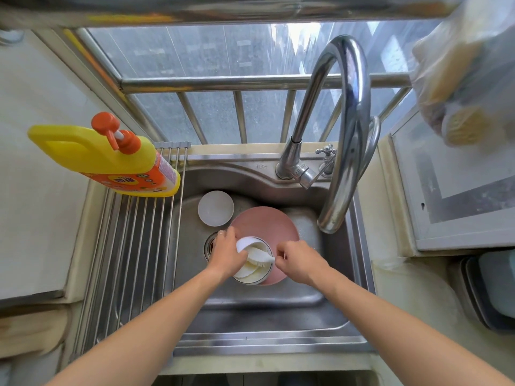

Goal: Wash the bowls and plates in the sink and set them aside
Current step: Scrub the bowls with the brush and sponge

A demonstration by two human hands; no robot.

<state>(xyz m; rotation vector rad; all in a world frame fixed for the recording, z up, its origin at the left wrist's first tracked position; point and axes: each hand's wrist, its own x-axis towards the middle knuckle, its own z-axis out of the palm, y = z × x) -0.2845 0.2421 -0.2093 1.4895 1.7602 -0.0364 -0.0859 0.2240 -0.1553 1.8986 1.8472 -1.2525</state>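
Both hands down in the steel sink (328, 305). My left hand (226, 253) curls over the near-left rim of the white bowl (252, 270), fingers wrapped on the edge, thumb inside. My right hand (299, 260) pinches a white cloth (260, 256), fingers drawn tight together; the cloth trails into the bowl. Bowl sits on the pink plate (264, 222), which lies flat on the sink floor. Small white plate (215, 208) leans at the back-left of the basin, just beside the pink one. Faucet (344, 129) spout hangs over the right side. Yellow detergent bottle (111, 158) stands on the roll-up drying rack (131, 252), left.
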